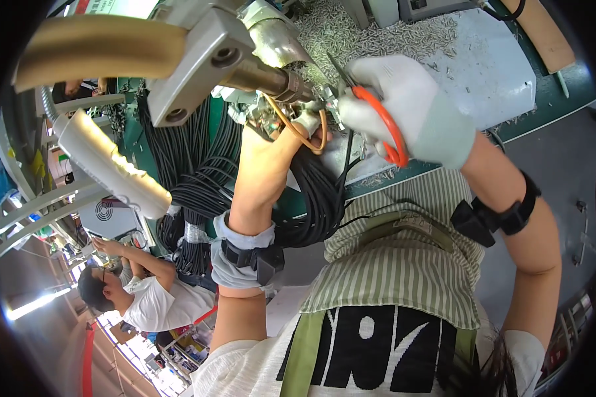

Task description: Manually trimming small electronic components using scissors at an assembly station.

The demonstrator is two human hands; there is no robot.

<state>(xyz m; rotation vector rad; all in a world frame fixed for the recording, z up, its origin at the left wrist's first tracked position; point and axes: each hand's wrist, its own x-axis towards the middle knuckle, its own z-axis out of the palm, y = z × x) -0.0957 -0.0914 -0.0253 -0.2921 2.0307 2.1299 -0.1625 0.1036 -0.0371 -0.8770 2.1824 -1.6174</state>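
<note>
My right hand [404, 99], in a white glove, is closed around scissors with orange-red handles [387, 122]. Their dark blades point up and away, beside a small metal part [334, 106] at the machine's tip. The left hand [275, 149] reaches under the metal machine head [208, 59], its fingers curled close to that tip. Some fingertips wear white covers, and the machine partly hides what they grip. A bent tan tube [288, 122] crosses in front of the left hand. Below the hands hangs a bundle of black cables [318, 205].
Small silver metal bits [391, 40] cover much of a white sheet [496, 73] on the green table. More black cables [192, 145] lie to the left. A lit lamp [112, 162] and a thick tan hose [99, 49] hang close by. Another person [152, 291] sits at left.
</note>
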